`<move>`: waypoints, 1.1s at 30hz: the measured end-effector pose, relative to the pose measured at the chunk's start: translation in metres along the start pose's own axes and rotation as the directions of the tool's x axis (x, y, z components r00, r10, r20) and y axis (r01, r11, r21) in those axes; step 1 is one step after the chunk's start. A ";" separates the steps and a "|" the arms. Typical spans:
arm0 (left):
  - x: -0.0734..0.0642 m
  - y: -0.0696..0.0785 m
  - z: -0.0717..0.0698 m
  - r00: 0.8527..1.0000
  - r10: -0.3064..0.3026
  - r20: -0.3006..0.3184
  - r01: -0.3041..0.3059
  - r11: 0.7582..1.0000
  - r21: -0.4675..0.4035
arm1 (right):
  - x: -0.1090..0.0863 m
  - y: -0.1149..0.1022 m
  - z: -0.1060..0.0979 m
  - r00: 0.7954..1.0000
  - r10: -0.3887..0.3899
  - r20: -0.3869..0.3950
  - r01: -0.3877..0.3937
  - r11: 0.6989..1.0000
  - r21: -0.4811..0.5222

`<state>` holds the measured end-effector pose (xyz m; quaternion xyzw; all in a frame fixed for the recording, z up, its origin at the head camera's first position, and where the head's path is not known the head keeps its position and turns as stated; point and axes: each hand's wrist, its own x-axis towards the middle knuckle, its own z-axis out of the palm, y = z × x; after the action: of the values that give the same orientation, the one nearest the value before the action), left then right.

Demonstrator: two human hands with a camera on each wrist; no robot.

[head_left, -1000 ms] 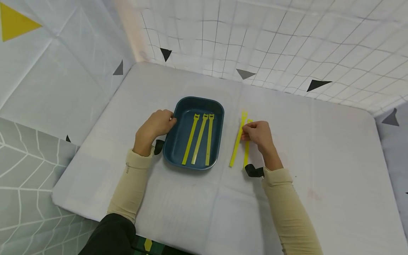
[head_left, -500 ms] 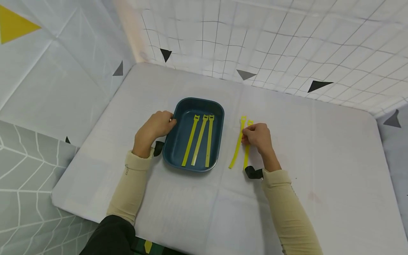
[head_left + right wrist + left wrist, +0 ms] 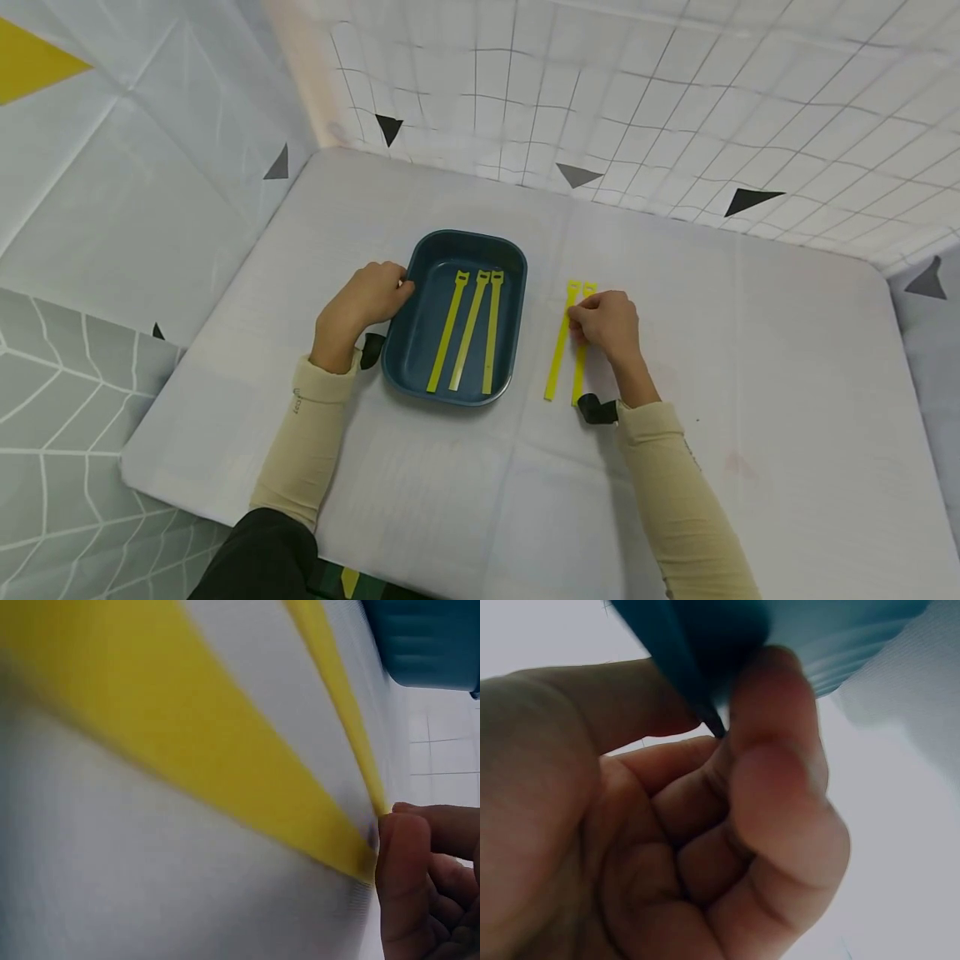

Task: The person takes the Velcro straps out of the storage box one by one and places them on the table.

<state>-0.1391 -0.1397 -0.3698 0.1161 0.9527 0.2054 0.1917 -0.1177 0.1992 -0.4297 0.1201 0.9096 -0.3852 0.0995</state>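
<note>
Left hand (image 3: 365, 296) gripping blue tray (image 3: 411, 350); three yellow straps (image 3: 469, 330) inside.

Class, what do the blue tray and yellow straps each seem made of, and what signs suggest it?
Blue tray: probably moulded plastic with a soft sheen, judging by its smooth rounded corners and ridged outer wall.
Yellow straps: thin, flat and ribbon-like with notched heads, fairly matt; fabric or soft plastic, the pictures leave which open.

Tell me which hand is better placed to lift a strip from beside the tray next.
Right, I'd say: the right hand is at the two strips there, its fingertips on the one nearer the tray. The left hand grips the tray's far side.
</note>
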 end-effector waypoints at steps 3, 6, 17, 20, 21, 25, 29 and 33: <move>0.000 0.000 0.000 1.000 0.002 0.000 -0.002 1.000 -0.001 | -0.002 -0.003 -0.003 0.998 -0.058 -0.031 0.059 0.998 0.009; 0.000 0.000 -0.001 1.000 0.008 -0.003 -0.008 1.000 0.004 | -0.005 -0.011 -0.008 0.987 -0.142 -0.069 0.146 0.988 0.053; -0.001 0.001 0.000 1.000 0.005 -0.007 -0.005 1.000 0.005 | -0.019 -0.081 -0.012 0.894 -0.440 -0.082 0.447 0.871 0.203; -0.001 0.001 0.001 1.000 -0.008 0.001 0.008 1.000 0.002 | -0.020 -0.102 -0.004 0.869 -0.495 -0.007 0.484 0.848 0.216; 0.000 0.000 0.001 1.000 -0.011 0.005 0.011 1.000 0.001 | -0.019 -0.107 0.000 0.861 -0.508 0.020 0.493 0.844 0.211; 0.001 -0.001 0.002 1.000 -0.013 0.009 0.013 1.000 0.005 | -0.013 -0.123 0.019 0.835 -0.539 0.110 0.511 0.834 0.207; 0.002 -0.002 0.002 1.000 -0.010 0.010 0.010 1.000 0.004 | -0.008 -0.131 0.035 0.820 -0.551 0.155 0.511 0.827 0.236; 0.002 -0.002 0.001 1.000 -0.016 0.017 0.016 1.000 0.001 | -0.005 -0.134 0.047 0.827 -0.532 0.181 0.483 0.838 0.253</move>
<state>-0.1406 -0.1401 -0.3720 0.1102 0.9520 0.2023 0.2016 -0.1487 0.0747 -0.3698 -0.1661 0.8467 -0.4971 0.0918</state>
